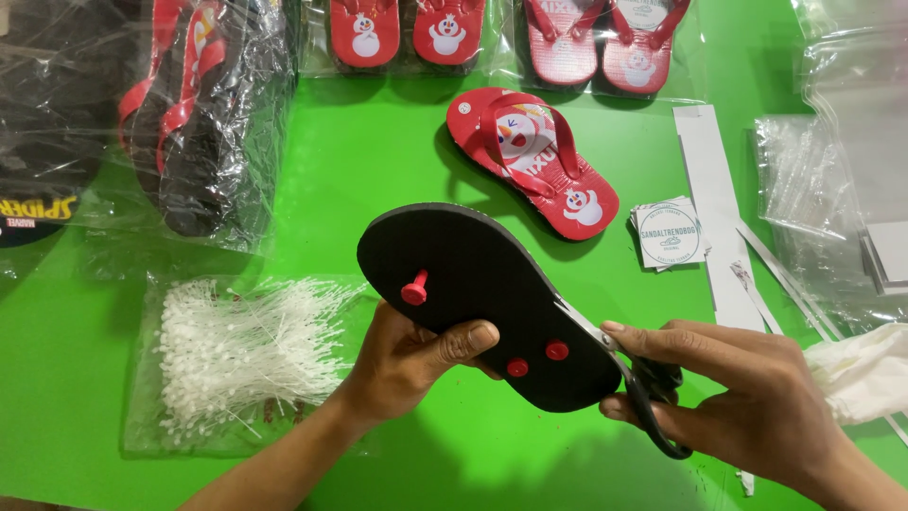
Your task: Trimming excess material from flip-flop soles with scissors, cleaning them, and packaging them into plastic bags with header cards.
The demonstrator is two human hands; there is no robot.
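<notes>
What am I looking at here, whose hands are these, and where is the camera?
There is no machine: these are one person's two bare hands, filmed by a camera worn on their head and looking down at a green table. The left hand holds a flip-flop turned upside down, so you see its black sole and three red strap plugs. The right hand holds black-handled scissors, whose blades meet the sole's edge near the heel. Beyond lies a matching red flip-flop, face up with a cartoon print. To the left is a clear bag of white plastic tag fasteners. Along the top are bagged pairs of sandals, and to the right a stack of round-printed labels and clear bags.
</notes>
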